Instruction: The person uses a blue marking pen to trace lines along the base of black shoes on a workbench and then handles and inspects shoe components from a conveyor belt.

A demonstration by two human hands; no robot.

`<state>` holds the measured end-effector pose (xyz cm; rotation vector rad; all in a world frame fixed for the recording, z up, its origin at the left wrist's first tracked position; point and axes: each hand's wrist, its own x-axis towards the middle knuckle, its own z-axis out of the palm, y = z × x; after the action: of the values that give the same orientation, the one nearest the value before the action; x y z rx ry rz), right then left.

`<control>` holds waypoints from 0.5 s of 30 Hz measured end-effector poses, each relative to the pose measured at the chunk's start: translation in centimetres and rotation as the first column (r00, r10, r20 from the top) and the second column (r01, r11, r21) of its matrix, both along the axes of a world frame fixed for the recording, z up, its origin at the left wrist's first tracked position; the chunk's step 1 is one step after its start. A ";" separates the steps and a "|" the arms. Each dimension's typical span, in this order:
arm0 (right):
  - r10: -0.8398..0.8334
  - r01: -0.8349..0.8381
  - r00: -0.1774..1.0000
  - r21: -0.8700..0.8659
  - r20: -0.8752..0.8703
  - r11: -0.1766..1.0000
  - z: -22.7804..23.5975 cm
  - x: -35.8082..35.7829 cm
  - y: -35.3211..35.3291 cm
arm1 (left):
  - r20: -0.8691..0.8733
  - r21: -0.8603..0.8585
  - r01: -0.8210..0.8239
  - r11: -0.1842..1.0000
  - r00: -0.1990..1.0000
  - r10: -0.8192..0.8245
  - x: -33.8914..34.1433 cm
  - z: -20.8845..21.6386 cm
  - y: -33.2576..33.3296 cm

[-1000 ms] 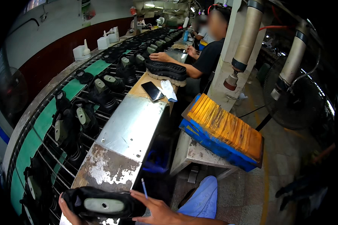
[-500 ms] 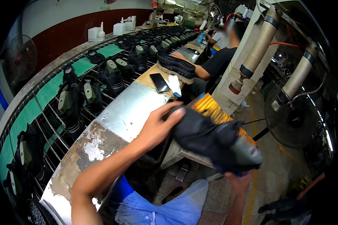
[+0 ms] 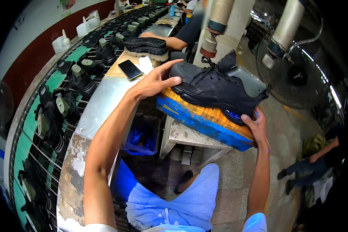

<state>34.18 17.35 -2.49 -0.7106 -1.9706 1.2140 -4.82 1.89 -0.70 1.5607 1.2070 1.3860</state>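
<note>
A black lace-up shoe (image 3: 216, 86) with a grey-green last (image 3: 248, 80) in its opening sits upright, toe to the left, on an orange ribbed pad. That pad (image 3: 197, 112) tops a blue block (image 3: 181, 116) on a pale stand. My left hand (image 3: 158, 80) grips the toe end, its thumb on the near side and fingers over the far side. At the heel my right hand (image 3: 258, 125) holds the shoe low down, thumb against the sole edge; its other fingers are partly hidden behind.
Left, a rack conveyor (image 3: 38, 154) carries several black shoes. On the bench (image 3: 92, 104) lie a phone (image 3: 130, 70), a white glove (image 3: 145, 65) and a thick sole (image 3: 146, 48). A press cylinder (image 3: 220, 17) hangs above the shoe. Beyond sits a co-worker (image 3: 191, 29); a fan (image 3: 297, 73) stands right.
The shoe has turned from tilted, held in the air, to upright on the orange pad. My right hand has moved up to its heel; the view has shifted right.
</note>
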 end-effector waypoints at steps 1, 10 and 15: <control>0.011 -0.011 1.000 -0.001 -0.006 1.000 0.1 -0.2 0.1 | 0.024 0.013 0.023 1.000 0.999 -0.024 -0.2 0.2 0.1; 0.026 -0.026 0.999 -0.015 -0.021 1.000 0.4 -0.7 0.3 | -0.590 0.047 -0.072 0.996 0.803 0.086 -1.6 3.4 -0.2; 0.022 -0.022 1.000 0.017 0.008 1.000 0.5 0.1 1.3 | -0.943 0.189 -0.067 0.980 0.265 0.200 2.3 7.9 1.9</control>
<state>34.26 18.65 -2.02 -0.6882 -1.9979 1.2081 -2.52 3.84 7.19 2.5847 2.0030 0.3936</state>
